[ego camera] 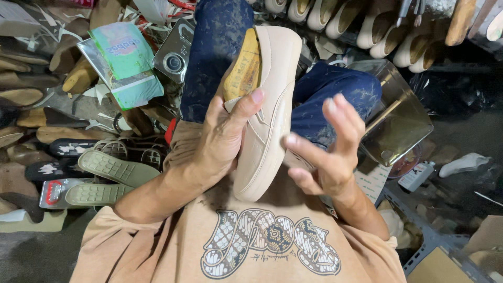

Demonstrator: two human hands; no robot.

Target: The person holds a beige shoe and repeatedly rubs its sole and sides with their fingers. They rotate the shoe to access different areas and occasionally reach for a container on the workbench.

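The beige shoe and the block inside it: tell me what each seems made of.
The shoe, held in the left hand, looks like smooth matte leather or imitation leather, with stitched seams and soft creases. The block looks like yellowish wood or plastic: hard, worn, slightly glossy.

- A dark, dusty concrete floor [31,257] shows at the lower left and along the right edge.
- A row of pale beige shoes [367,21] runs along the top right, toes pointing down.
- Wooden shoe lasts [78,76] and brown soles lie piled at the upper left.
- Two olive-green rubber outsoles [112,167] lie side by side at the left, tread up.
- A clear plastic container [398,112] stands at the right, with a small white bottle [416,175] just below it.
- A green packet [126,57] rests among the clutter at the upper left.
- Light is dim and even.
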